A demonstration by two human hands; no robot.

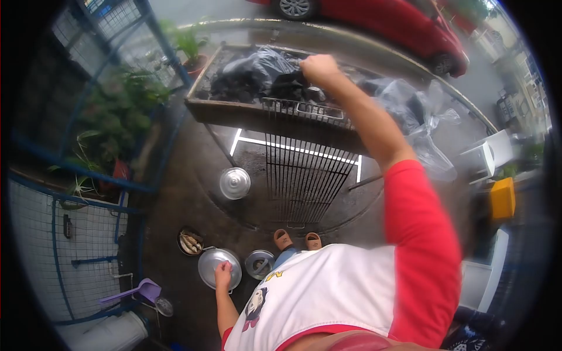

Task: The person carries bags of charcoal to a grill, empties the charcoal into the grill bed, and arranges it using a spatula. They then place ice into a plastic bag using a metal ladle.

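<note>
My right hand [319,70] is closed at the right edge of a dark plastic bag [257,67], gripping it over a long charcoal grill [234,110]. Black lumps that look like charcoal [316,93] lie under the hand. Low on my left, my left hand [222,272] has its fingers closed at the middle of a round metal pot lid [208,270]; the knob is hidden. Beside that lid are a dark pan of fish [190,241] and a smaller metal pot [259,264]. A wire grill rack [304,175] leans against the grill's near side.
A clear plastic bag [436,117] hangs at the grill's right end. Another lidded pot [235,183] stands on the wet floor. A purple dipper [146,289], a blue-framed mesh fence [88,251], white chairs [492,153] and a red car [374,20] surround the spot.
</note>
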